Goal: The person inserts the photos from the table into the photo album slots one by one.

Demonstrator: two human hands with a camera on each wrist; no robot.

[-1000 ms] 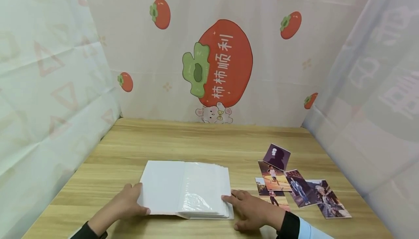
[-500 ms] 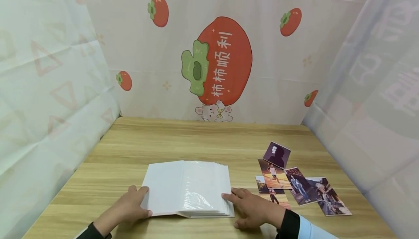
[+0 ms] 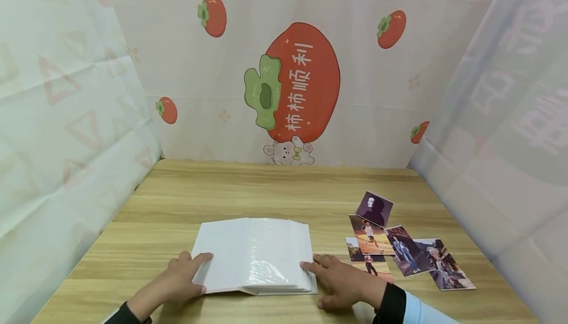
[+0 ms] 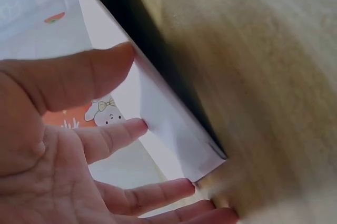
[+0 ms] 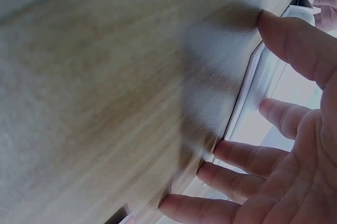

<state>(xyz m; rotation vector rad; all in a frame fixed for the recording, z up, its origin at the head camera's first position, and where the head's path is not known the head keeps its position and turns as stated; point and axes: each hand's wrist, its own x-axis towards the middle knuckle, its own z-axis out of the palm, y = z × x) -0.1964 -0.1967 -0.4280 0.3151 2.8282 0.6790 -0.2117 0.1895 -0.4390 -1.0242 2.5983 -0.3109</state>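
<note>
An open photo album (image 3: 222, 252) with white inner cover and clear sleeve pages (image 3: 275, 257) lies in the middle of the head view. My left hand (image 3: 179, 277) is at its left edge: the index fingertip presses on the white cover, and the thumb touches the near edge. In the left wrist view that cover (image 4: 163, 113) stands slightly raised, with a dark gap beneath, the fingers nearly straight. My right hand (image 3: 343, 282) rests at the right edge, its index fingertip on the page stack. Its other fingers and thumb touch the wooden table in the right wrist view.
Several photo prints lie overlapping right of the album: a dark purple portrait (image 3: 374, 209), a runner (image 3: 372, 235), and others (image 3: 448, 265) of people. White printed cloth (image 3: 199, 67) hangs behind and on both sides of the wooden table (image 3: 266, 186).
My left hand has slid slightly right, and its index finger has moved onto the inner cover. The album's left cover has tilted up a little. The right hand stays in place.
</note>
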